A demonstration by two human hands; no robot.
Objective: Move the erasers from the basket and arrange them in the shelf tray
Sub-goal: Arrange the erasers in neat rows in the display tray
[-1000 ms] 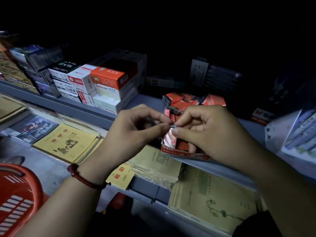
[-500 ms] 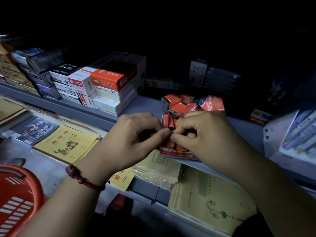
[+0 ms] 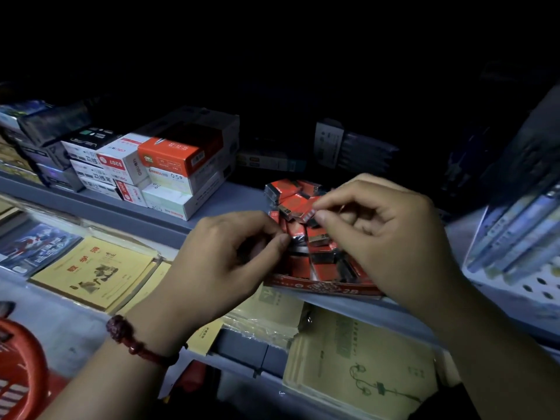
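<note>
A red cardboard shelf tray marked 2B stands at the front edge of the grey shelf. It holds several red and black wrapped erasers, some upright in rows, others piled loosely at the back. My left hand pinches an upright eraser at the tray's left side. My right hand pinches the corner of a flat eraser on top of the pile. The red basket shows at the lower left corner; what it holds is hidden.
Stacked white, orange and black stationery boxes stand on the shelf left of the tray. Yellow exercise books and wrapped notebooks lie on the lower shelf below. Pen packs lean at the right. The shelf's back is dark.
My hands, joined on one eraser a second ago, have come apart. The right hand has moved up and back to the pile; the left stays at the tray's left side.
</note>
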